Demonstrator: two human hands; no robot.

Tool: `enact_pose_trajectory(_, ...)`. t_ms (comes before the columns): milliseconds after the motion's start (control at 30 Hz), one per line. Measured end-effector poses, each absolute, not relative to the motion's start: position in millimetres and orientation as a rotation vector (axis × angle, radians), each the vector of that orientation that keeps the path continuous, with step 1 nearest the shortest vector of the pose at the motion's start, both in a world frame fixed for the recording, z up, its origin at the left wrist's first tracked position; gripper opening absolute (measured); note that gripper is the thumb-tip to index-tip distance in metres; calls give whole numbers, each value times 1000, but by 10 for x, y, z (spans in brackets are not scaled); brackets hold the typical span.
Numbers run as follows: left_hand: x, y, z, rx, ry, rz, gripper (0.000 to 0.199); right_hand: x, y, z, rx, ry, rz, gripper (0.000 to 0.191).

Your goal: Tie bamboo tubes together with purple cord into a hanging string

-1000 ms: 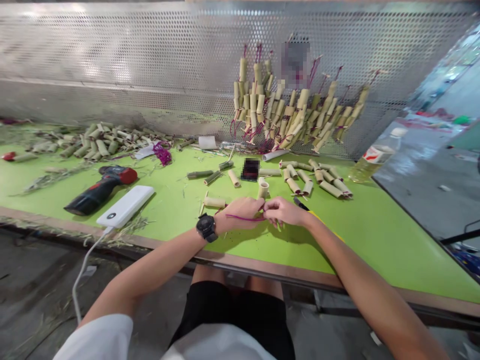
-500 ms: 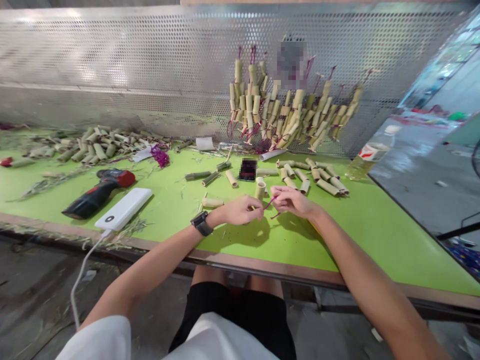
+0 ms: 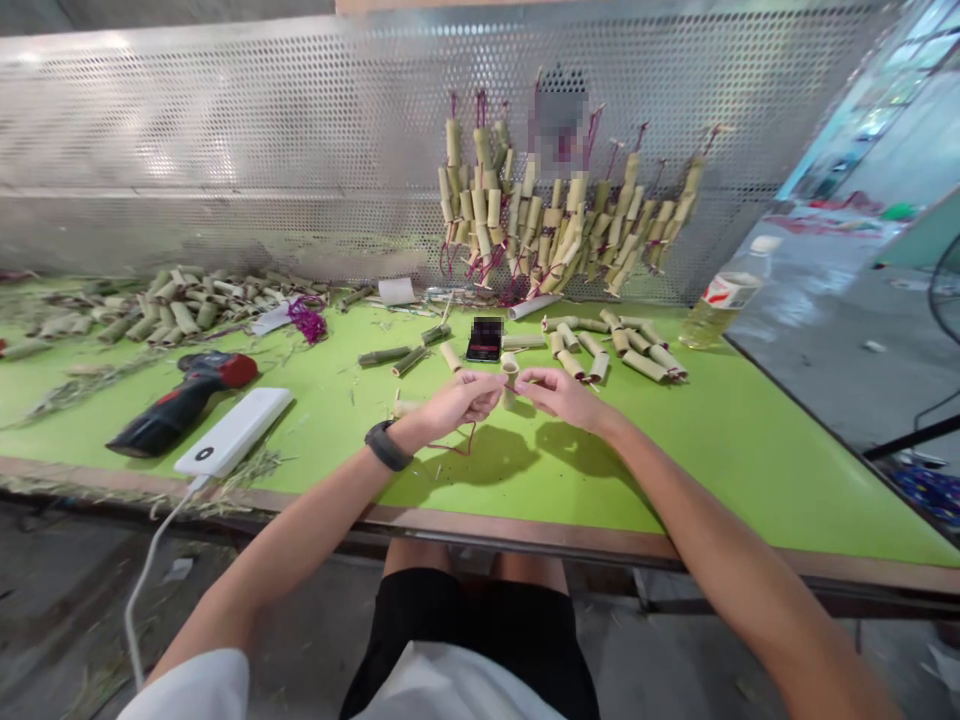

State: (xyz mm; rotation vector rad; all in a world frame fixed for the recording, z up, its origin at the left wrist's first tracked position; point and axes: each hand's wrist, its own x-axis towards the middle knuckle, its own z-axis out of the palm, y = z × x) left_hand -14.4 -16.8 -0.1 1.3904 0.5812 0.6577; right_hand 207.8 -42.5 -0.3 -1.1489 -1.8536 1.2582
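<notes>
- In the head view, your left arm is slanting up and inward across the near edge of the table [image 3: 637, 480], a dark watch [image 3: 388, 446] sitting around its wrist.
- Your left hand [image 3: 466, 398] is hovering above the surface, knuckles up, its fingertips pointing toward the other hand.
- Your left fingers are curling in, thumb and forefinger pinching a thin purple cord [image 3: 470, 448]; a length of it is dangling below that hand in a loose bend.
- Your right arm is slanting in from the lower right, and your right hand [image 3: 559, 393] is facing the left at about the same height.
- Your right fingers are closing to a narrow pinch on the cord, a short stretch of it showing between the two hands, which are standing close but apart.
- An upright bamboo tube [image 3: 510, 369] is standing just behind that gap, partly hidden by the cord and fingertips.
- A lying bamboo piece [image 3: 406, 408] is resting near your left wrist, partly covered.
</notes>
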Motion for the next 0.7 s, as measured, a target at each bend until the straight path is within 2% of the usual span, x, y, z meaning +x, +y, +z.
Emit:
enact_pose_trajectory(233, -165, -138, 92, 1152, 569, 822, 24, 2118, -356, -85, -1231, -1936, 1099, 47)
enact_pose_trajectory(400, -156, -119, 64, 1201, 528, 844, 35, 2107, -321, -197, -1260, -1714, 927, 48)
enact_pose_trajectory(600, -187, -27, 44, 1318, 570, 1090, 35, 1949, -264, -360, -1565, -1770, 397, 82)
enact_pose_trajectory(700, -224, 59, 20, 1357, 624, 1195, 37, 1842, -233, -422, -1658, -1984, 330, 67)
